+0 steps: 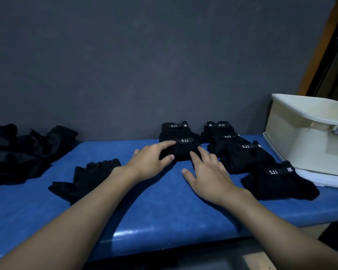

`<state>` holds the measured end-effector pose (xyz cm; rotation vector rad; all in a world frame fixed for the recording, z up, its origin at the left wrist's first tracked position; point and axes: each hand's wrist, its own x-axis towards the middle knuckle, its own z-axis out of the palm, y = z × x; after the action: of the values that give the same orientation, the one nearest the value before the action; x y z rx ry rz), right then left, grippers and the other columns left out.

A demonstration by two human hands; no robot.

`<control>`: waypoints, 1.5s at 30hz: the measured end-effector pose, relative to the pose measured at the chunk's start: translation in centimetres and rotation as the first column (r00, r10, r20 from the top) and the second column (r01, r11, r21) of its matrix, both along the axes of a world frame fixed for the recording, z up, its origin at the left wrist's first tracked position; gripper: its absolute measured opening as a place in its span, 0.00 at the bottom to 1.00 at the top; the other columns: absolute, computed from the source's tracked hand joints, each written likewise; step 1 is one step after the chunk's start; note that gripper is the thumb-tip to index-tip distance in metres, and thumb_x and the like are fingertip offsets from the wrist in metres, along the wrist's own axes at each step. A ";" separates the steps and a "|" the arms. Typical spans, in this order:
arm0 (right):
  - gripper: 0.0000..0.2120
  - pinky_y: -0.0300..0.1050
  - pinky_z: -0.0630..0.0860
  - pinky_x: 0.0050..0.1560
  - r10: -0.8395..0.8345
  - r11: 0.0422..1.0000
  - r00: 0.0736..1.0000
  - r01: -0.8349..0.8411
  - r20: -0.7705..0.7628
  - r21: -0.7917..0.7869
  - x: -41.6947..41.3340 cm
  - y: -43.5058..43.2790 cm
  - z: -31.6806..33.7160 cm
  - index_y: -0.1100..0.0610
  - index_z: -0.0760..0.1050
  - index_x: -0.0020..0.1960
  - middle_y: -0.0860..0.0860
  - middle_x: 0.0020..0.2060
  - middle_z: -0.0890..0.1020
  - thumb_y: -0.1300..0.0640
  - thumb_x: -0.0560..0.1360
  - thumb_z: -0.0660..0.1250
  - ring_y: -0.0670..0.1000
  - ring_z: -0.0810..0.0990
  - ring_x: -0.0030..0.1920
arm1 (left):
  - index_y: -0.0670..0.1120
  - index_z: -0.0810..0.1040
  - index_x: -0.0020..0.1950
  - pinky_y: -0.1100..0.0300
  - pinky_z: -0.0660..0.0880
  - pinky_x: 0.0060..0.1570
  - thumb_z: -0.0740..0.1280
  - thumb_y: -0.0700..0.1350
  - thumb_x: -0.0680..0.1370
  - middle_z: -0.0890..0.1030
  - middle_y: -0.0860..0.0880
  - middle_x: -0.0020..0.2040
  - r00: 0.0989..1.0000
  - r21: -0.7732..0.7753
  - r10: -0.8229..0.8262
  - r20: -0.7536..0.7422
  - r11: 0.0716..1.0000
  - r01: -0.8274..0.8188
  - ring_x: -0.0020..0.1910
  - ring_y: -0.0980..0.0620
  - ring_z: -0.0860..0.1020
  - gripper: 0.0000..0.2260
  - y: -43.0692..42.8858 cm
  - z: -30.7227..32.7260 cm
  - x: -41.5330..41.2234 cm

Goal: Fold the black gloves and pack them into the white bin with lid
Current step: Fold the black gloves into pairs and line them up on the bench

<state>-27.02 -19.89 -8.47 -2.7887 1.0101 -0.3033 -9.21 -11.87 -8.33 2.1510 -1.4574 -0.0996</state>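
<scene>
A folded black glove (183, 150) with a white 5.11 label lies mid-table. My left hand (151, 159) has its index finger on the glove's top and its thumb at its near edge. My right hand (207, 172) lies flat beside it, fingertips touching its right side. Several more folded gloves, such as one (244, 156) to the right and one (277, 182) nearest the bin, sit in rows. An unfolded black glove (88, 178) lies at the left. The white bin (300, 137) stands open at the right, tilted on its lid (324, 180).
A heap of black gloves (21, 152) lies at the far left of the blue padded table (164, 207). A dark grey wall runs right behind the table. The table's front edge is close below my forearms.
</scene>
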 end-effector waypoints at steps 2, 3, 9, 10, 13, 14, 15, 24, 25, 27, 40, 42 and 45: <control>0.31 0.53 0.53 0.74 -0.026 1.000 1.000 0.026 0.006 -0.005 0.4 -0.3 0.1 0.54 0.52 0.79 0.54 0.79 0.49 0.41 0.81 0.52 0.55 0.51 0.77 | 0.64 0.63 0.75 0.43 0.61 0.69 0.62 0.57 0.81 0.73 0.58 0.72 1.000 0.001 0.008 0.000 1.000 -0.008 0.71 0.51 0.70 0.22 -0.5 0.1 0.0; 0.30 0.53 0.54 0.74 -0.036 0.999 0.999 0.036 0.004 -0.006 0.6 -0.4 0.1 0.53 0.53 0.79 0.54 0.79 0.49 0.41 0.81 0.52 0.56 0.51 0.77 | 0.64 0.63 0.75 0.43 0.60 0.69 0.62 0.57 0.81 0.73 0.58 0.72 1.000 -0.001 0.009 0.002 1.000 -0.009 0.71 0.51 0.70 0.22 -0.7 0.2 -0.1; 0.31 0.53 0.53 0.76 -0.054 0.998 0.998 0.054 -0.023 0.011 1.1 -0.9 0.1 0.53 0.53 0.79 0.55 0.79 0.48 0.40 0.81 0.54 0.56 0.51 0.77 | 0.64 0.64 0.74 0.41 0.59 0.65 0.62 0.58 0.81 0.73 0.58 0.72 1.000 -0.004 0.015 0.005 1.000 -0.015 0.72 0.52 0.68 0.21 -1.7 0.2 -0.1; 0.32 0.53 0.53 0.76 -0.056 0.998 0.998 0.056 -0.022 0.011 1.1 -0.9 0.1 0.53 0.53 0.79 0.55 0.79 0.48 0.40 0.80 0.54 0.56 0.51 0.77 | 0.65 0.64 0.73 0.42 0.59 0.65 0.63 0.58 0.81 0.73 0.58 0.71 1.000 -0.008 0.016 0.001 1.000 -0.016 0.72 0.52 0.68 0.21 -1.8 0.2 0.0; 0.32 0.53 0.54 0.76 -0.060 0.998 0.998 0.060 -0.015 0.013 1.1 -0.9 0.2 0.52 0.53 0.79 0.55 0.79 0.48 0.40 0.80 0.55 0.56 0.51 0.77 | 0.65 0.64 0.73 0.42 0.60 0.66 0.63 0.57 0.80 0.74 0.58 0.70 1.000 -0.023 0.007 -0.019 1.000 -0.007 0.70 0.52 0.69 0.21 -1.6 0.2 0.1; 0.32 0.54 0.54 0.76 -0.059 0.998 0.998 0.059 -0.010 0.014 1.1 -0.9 0.2 0.52 0.53 0.79 0.55 0.79 0.48 0.39 0.80 0.55 0.57 0.51 0.77 | 0.65 0.64 0.73 0.42 0.61 0.67 0.64 0.57 0.80 0.74 0.58 0.70 1.000 -0.030 0.002 -0.030 1.000 -0.003 0.70 0.52 0.70 0.21 -1.5 0.3 0.0; 0.32 0.54 0.55 0.75 -0.057 0.998 0.998 0.057 -0.003 0.016 1.1 -0.9 0.2 0.51 0.53 0.79 0.55 0.79 0.48 0.39 0.80 0.56 0.56 0.51 0.77 | 0.65 0.65 0.73 0.42 0.61 0.68 0.64 0.57 0.80 0.74 0.58 0.70 0.999 -0.041 -0.004 -0.045 0.999 0.002 0.70 0.53 0.70 0.21 -1.4 0.3 0.1; 0.31 0.54 0.55 0.74 -0.046 0.999 0.998 0.046 0.035 0.002 0.7 -0.3 0.8 0.51 0.53 0.79 0.53 0.79 0.49 0.41 0.80 0.56 0.57 0.52 0.76 | 0.63 0.69 0.71 0.43 0.67 0.69 0.66 0.53 0.80 0.72 0.69 0.51 0.992 -0.131 -0.058 -0.109 0.990 0.044 0.65 0.53 0.73 0.20 -0.6 0.9 -0.2; 0.31 0.54 0.55 0.74 -0.044 0.999 0.998 0.044 0.038 0.004 0.7 -0.2 0.9 0.51 0.53 0.79 0.53 0.79 0.49 0.41 0.80 0.56 0.57 0.52 0.76 | 0.62 0.70 0.71 0.43 0.67 0.69 0.66 0.52 0.80 0.70 0.71 0.49 0.993 -0.134 -0.058 -0.102 0.990 0.044 0.65 0.53 0.73 0.20 -0.3 1.1 -0.3; 0.31 0.55 0.55 0.74 -0.037 0.999 0.998 0.037 0.043 0.004 0.6 0.1 1.1 0.51 0.53 0.79 0.53 0.79 0.49 0.41 0.80 0.56 0.56 0.52 0.76 | 0.62 0.70 0.71 0.43 0.67 0.68 0.67 0.52 0.80 0.69 0.71 0.48 0.995 -0.137 -0.056 -0.088 0.990 0.043 0.65 0.53 0.73 0.20 0.1 1.3 -0.4; 0.23 0.50 0.60 0.69 0.322 0.928 0.913 -0.356 0.249 0.107 4.8 7.2 2.8 0.48 0.66 0.72 0.45 0.69 0.70 0.44 0.79 0.61 0.49 0.62 0.70 | 0.53 0.78 0.63 0.49 0.72 0.65 0.67 0.52 0.78 0.81 0.52 0.61 0.980 -0.112 0.157 0.124 0.983 -0.144 0.62 0.51 0.77 0.14 11.6 4.0 2.3; 0.22 0.51 0.60 0.71 0.397 0.883 0.875 -0.446 0.278 0.143 5.9 8.9 2.5 0.48 0.67 0.71 0.44 0.68 0.72 0.44 0.79 0.62 0.49 0.64 0.71 | 0.53 0.80 0.61 0.50 0.72 0.64 0.65 0.55 0.77 0.81 0.53 0.59 0.968 -0.102 0.210 0.134 0.975 -0.198 0.60 0.51 0.78 0.15 14.5 4.1 3.1; 0.24 0.54 0.61 0.72 0.457 0.843 0.849 -0.508 0.267 0.174 7.5 10.6 1.7 0.47 0.67 0.73 0.45 0.70 0.72 0.42 0.79 0.62 0.50 0.65 0.71 | 0.56 0.81 0.56 0.51 0.74 0.60 0.62 0.61 0.73 0.82 0.58 0.53 0.969 0.011 0.206 0.138 0.978 -0.210 0.55 0.54 0.80 0.18 18.2 3.7 3.7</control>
<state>-19.52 -9.25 -6.79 -2.5980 0.2446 -0.3726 -5.52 6.29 -4.64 2.3575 -1.2983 0.1075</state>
